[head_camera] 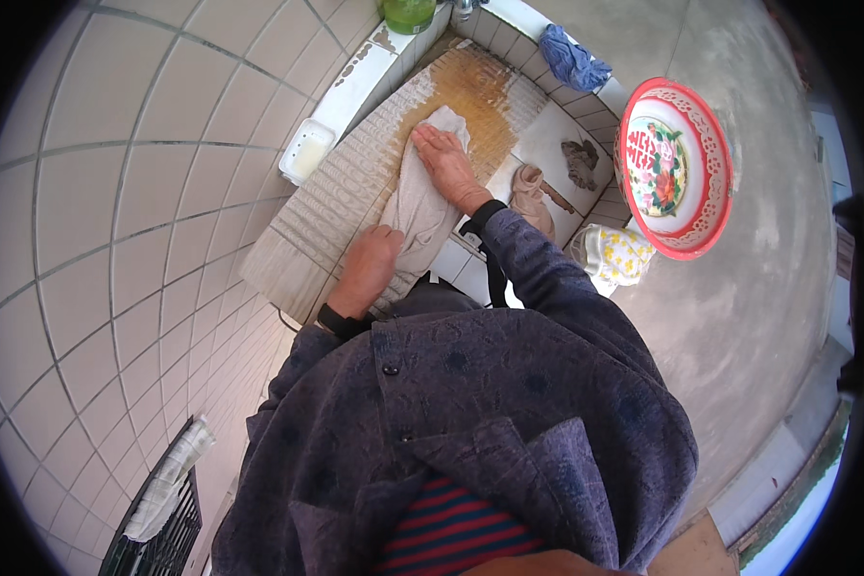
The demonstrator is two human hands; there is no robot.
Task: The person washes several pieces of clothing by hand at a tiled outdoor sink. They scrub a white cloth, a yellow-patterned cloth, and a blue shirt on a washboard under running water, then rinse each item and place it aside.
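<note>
A damp, pale beige cloth (421,216) lies lengthwise on a ridged washboard slab (309,223), which slopes across a tiled basin. My right hand (446,169) rests palm down on the cloth's far part, holding it against the board with the fingers close together. At the nearer end, my left hand (367,270) grips the cloth's left edge with curled fingers. The board's far part is wet and brownish yellow. Its near end is pale and smooth.
A soap dish (307,153) sits on the ledge by the tiled wall. Right of the board lie a beige cloth (531,198) and a dark rag (581,164). A blue cloth (572,59), a yellow-patterned cloth (614,253) and a red-rimmed enamel basin (713,173) are along the right rim.
</note>
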